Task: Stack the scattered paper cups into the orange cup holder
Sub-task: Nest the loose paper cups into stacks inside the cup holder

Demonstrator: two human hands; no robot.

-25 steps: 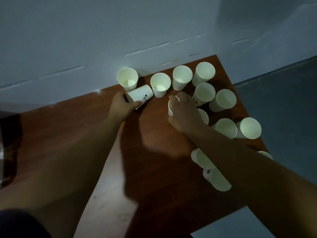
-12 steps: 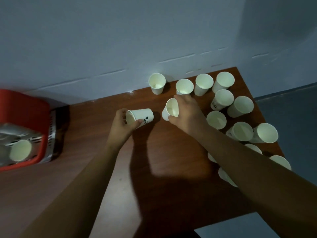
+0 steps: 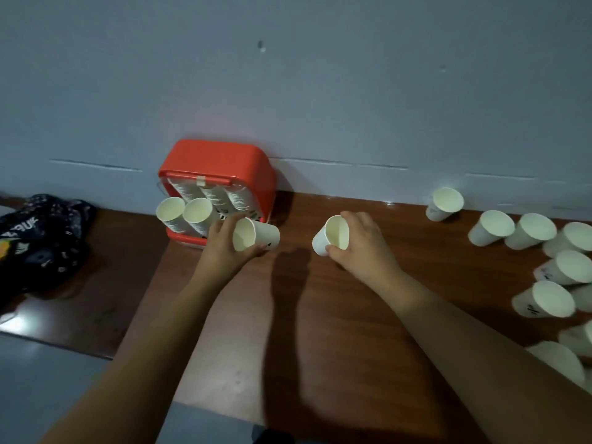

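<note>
The orange cup holder point(image 3: 221, 161) lies against the wall at the table's back left, with stacks of paper cups point(image 3: 184, 213) sticking out of its front. My left hand point(image 3: 224, 248) grips a white paper cup point(image 3: 256, 234) on its side, just in front of the holder's right stack. My right hand point(image 3: 362, 245) holds a second tilted paper cup point(image 3: 333, 233) above the table's middle. Several loose paper cups point(image 3: 491, 227) stand at the right.
A dark printed bag point(image 3: 41, 238) lies at the table's left end. The brown wooden table point(image 3: 320, 315) runs along a grey wall point(image 3: 320, 91). The table's front edge is near me, with grey floor point(image 3: 48, 379) below at left.
Both hands have carried their cups leftward, away from the scattered group. My view has swung left, so the orange holder now sits close to my left hand.
</note>
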